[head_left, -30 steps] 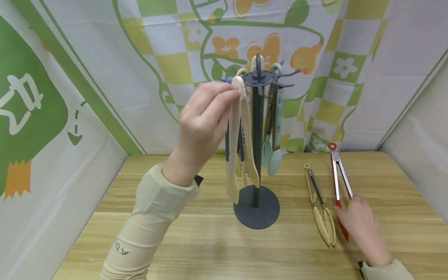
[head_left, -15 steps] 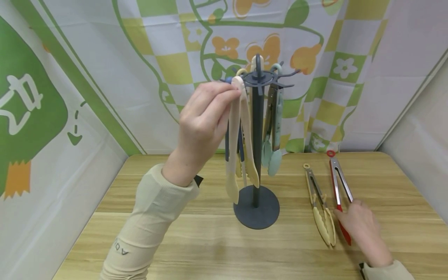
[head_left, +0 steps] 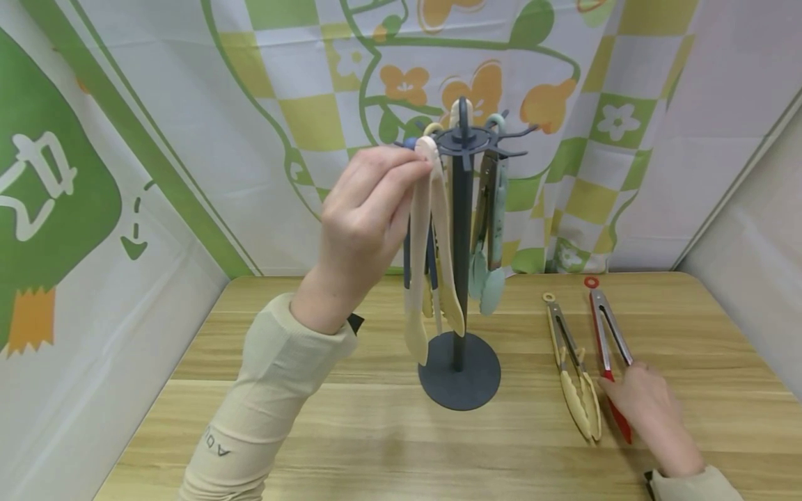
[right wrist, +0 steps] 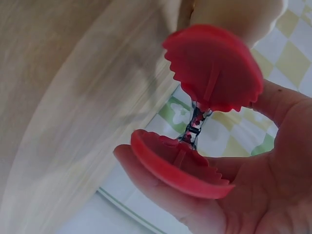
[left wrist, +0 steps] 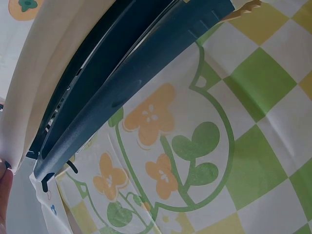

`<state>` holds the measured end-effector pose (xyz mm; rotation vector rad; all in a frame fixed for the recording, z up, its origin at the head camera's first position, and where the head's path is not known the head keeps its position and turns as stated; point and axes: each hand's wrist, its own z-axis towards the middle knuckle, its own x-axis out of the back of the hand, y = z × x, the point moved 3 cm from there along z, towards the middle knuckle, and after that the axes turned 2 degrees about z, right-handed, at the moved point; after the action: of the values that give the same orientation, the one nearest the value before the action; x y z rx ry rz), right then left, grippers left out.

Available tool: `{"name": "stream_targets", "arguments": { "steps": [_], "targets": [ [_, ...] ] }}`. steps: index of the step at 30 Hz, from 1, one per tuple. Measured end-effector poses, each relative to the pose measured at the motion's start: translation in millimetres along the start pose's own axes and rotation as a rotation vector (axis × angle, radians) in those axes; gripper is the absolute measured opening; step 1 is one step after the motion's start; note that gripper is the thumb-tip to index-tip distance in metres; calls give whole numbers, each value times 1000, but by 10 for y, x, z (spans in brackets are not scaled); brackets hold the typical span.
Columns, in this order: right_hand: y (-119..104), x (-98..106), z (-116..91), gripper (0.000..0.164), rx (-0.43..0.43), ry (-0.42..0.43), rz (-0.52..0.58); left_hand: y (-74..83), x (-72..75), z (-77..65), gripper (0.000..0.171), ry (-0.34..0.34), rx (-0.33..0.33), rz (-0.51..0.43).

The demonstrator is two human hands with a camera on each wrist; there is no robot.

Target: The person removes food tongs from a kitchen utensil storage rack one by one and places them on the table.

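At the top of a dark grey hanging rack, my left hand (head_left: 360,212) pinches the upper end of a pair of cream tongs (head_left: 417,292), whose arms hang down spread slightly apart. Navy tongs (left wrist: 92,114) hang right beside them in the left wrist view. On the right of the table, my right hand (head_left: 648,403) grips a pair of metal tongs with red tips (head_left: 599,300) by the lower part, red ring pointing away. Close up in the right wrist view, the scalloped red heads (right wrist: 217,63) stand apart, thumb and fingers around them.
Several mint (head_left: 492,292) and yellow tongs also hang from the rack (head_left: 459,390), which stands mid-table on a round base. Yellow-tipped tongs (head_left: 564,341) lie just left of the red ones. A patterned curtain (head_left: 307,125) closes off the wooden table's (head_left: 351,431) back.
My right hand has drawn the red tongs a little toward me, their ring end coming nearer along the table. My left hand and the cream tongs have stayed in place.
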<state>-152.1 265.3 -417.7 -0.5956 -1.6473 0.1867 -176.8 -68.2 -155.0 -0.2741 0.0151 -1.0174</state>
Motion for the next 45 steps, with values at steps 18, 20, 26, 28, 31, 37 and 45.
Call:
{"name": "stream_targets", "arguments": {
  "steps": [18, 20, 26, 28, 31, 37, 45],
  "targets": [
    [37, -14, 31, 38, -22, -78, -24, -5, -3, -2, 9, -5, -6, -5],
    [42, -15, 38, 38, -22, -84, -24, -6, -5, -1, 9, -5, -8, -4],
    [55, -14, 68, 36, -23, -95, -40, -7, -9, 3, 9, -1, -11, 0],
    [57, -14, 73, 36, -21, -101, -47, -8, -9, 3, 9, 4, -10, 0],
    [59, -16, 78, 36, -16, -111, -54, -7, -8, 4, 9, 6, -10, 0],
    [66, -22, 91, 35, -28, -134, -55, -2, -9, 8, 9, 2, -15, 1],
    [73, -37, 106, 36, -33, -139, -27, 1, -7, 11, 10, 1, -16, 4]
  ]
}}
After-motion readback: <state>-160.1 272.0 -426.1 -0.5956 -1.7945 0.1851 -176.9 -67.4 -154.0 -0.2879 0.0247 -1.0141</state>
